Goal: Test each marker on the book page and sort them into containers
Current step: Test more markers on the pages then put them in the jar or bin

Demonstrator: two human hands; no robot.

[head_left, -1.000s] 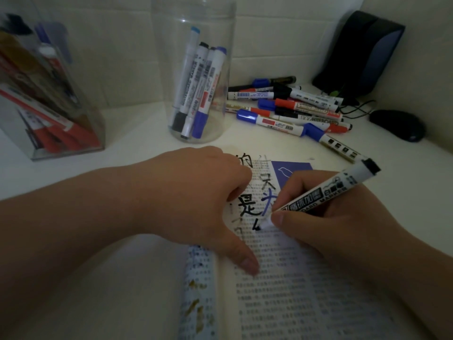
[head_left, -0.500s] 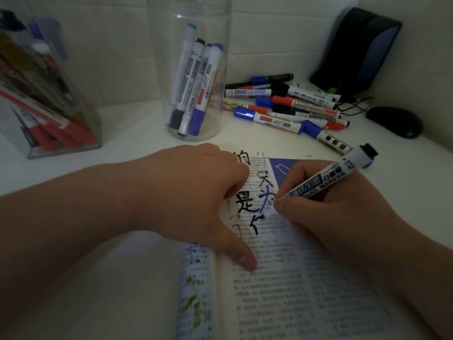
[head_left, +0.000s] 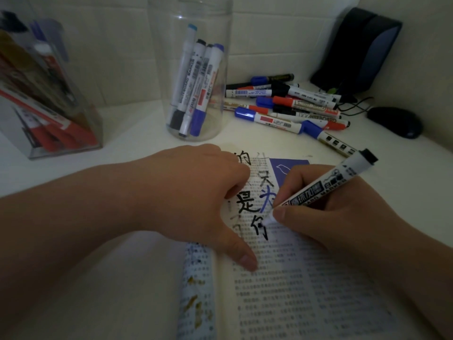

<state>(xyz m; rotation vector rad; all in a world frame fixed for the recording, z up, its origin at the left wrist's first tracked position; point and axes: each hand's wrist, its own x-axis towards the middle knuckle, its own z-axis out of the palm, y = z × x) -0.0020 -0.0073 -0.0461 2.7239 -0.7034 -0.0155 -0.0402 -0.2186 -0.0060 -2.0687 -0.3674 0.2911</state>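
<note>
Setting: desk corner, home study or small office, dimly lit. White worktop (head_left: 122, 133) runs into a corner of pale tiled wall (head_left: 269, 33). Black computer mouse (head_left: 394, 121) with thin cable (head_left: 355, 107) at far right, near a dark upright box (head_left: 355, 50) (speaker or case, cannot tell). Stationery throughout: loose whiteboard markers (head_left: 289, 106), more in a clear jar (head_left: 193, 69) and a clear plastic holder (head_left: 49, 94), plus an open printed book (head_left: 306, 290).

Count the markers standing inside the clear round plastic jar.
4, leaning together in the clear round jar: light-blue-ended marker leftmost, black-ended marker next, a dark-ended marker behind it, blue-ended marker rightmost. Others may hide behind them.
</note>
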